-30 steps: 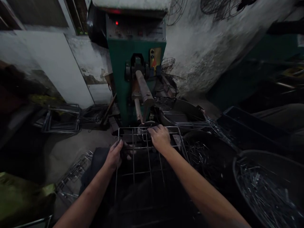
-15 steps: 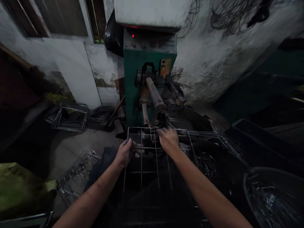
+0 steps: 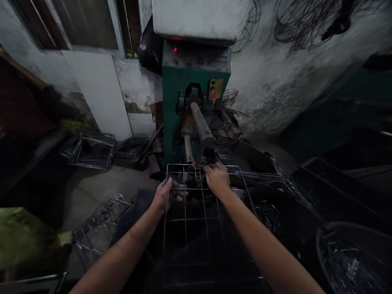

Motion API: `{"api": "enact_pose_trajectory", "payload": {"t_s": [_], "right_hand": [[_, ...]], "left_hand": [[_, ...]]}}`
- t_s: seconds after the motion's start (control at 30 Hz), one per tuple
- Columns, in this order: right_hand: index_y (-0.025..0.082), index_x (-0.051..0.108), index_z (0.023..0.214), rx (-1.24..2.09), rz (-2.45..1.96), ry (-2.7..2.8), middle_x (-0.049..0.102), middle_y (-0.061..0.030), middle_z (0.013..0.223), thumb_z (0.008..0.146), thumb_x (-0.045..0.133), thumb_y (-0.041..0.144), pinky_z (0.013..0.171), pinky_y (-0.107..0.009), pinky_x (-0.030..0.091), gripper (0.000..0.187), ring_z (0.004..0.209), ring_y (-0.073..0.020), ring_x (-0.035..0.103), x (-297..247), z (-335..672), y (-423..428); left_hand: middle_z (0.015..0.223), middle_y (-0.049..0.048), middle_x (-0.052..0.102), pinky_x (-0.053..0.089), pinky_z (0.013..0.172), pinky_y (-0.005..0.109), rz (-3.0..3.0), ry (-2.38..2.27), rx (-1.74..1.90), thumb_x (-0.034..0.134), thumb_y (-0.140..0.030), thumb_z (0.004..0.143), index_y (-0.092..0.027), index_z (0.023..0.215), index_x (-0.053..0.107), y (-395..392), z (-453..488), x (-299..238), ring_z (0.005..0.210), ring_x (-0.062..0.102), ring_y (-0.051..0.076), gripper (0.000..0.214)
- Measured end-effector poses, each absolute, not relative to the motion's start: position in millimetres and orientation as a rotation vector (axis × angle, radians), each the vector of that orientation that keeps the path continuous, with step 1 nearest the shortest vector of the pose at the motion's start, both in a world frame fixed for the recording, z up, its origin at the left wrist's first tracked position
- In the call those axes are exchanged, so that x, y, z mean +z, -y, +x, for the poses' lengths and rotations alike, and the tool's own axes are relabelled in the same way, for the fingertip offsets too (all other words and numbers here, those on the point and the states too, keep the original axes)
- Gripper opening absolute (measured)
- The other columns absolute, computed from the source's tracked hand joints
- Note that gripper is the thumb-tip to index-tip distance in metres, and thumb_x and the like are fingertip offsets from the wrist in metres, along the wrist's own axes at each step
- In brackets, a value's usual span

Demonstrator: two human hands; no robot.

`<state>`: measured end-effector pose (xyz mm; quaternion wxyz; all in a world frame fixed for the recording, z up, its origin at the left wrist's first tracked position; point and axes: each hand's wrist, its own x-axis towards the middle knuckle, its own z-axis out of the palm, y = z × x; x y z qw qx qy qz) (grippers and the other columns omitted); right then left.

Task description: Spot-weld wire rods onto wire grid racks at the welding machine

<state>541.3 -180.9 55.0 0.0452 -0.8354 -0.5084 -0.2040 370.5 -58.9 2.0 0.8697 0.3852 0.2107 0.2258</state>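
Observation:
A rectangular wire grid point(image 3: 185, 219) lies before me, its far edge at the lower end of a green welding machine point(image 3: 172, 110). My left hand point(image 3: 163, 194) is closed round the grid's left side, thumb on top and fingers beneath. My right hand point(image 3: 217, 179) is closed at the far edge, right of the middle. Beside its fingertips a small bent wire loop point(image 3: 198, 174) sits against the far edge; whether the fingers pinch the loop or only the grid is hard to see. The machine's thick upper arm point(image 3: 202, 122) reaches down just beyond the right hand.
Wire frames point(image 3: 92, 151) are stacked on the floor at left, with more wire racks point(image 3: 101, 224) nearer. A yellow-green sack point(image 3: 24, 241) stands at lower left. On the right is a tub point(image 3: 320, 249) of small metal pieces. Long wires point(image 3: 260, 175) lie right of the machine.
The view has shifted slightly, so the machine appears a little lower and further right. Both hands keep their hold on the grid, almost unmoved.

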Motion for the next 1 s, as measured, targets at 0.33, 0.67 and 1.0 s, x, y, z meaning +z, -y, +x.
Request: {"api": "enact_pose_trajectory", "payload": {"t_s": [0.33,0.67,1.0], "right_hand": [[0.02,0.066,0.103,-0.524,-2.598,1.544,0.064,-0.0077,0.095,0.085,0.048,0.019,0.079,-0.034,0.03,0.025,0.096,-0.0234,0.047,57.2,550.2,172.0],[0.02,0.065,0.105,-0.452,-2.636,1.559,0.065,-0.0075,0.096,0.088,0.046,0.019,0.08,-0.034,0.032,0.026,0.099,-0.024,0.048,57.1,553.1,167.4],[0.012,0.059,0.117,-0.551,-2.521,1.379,0.061,-0.012,0.121,0.089,0.04,0.02,0.097,-0.039,0.032,0.035,0.11,-0.0249,0.052,75.1,547.7,233.2]], "left_hand": [[0.08,0.0142,0.07,0.048,0.04,0.023,0.783,-0.438,0.495,0.067,-0.047,0.074,-0.013,0.08,0.049,55.3,379.5,1.5,0.067,0.069,0.028,0.039],[0.082,0.0148,0.07,0.048,0.039,0.022,0.784,-0.43,0.494,0.069,-0.047,0.072,-0.013,0.08,0.05,53.9,381.9,-3.9,0.069,0.07,0.028,0.04],[0.075,0.0095,0.069,0.052,0.044,0.027,0.785,-0.533,0.6,0.072,-0.045,0.069,-0.013,0.081,0.051,60.2,338.6,1.5,0.063,0.068,0.025,0.04]]}}
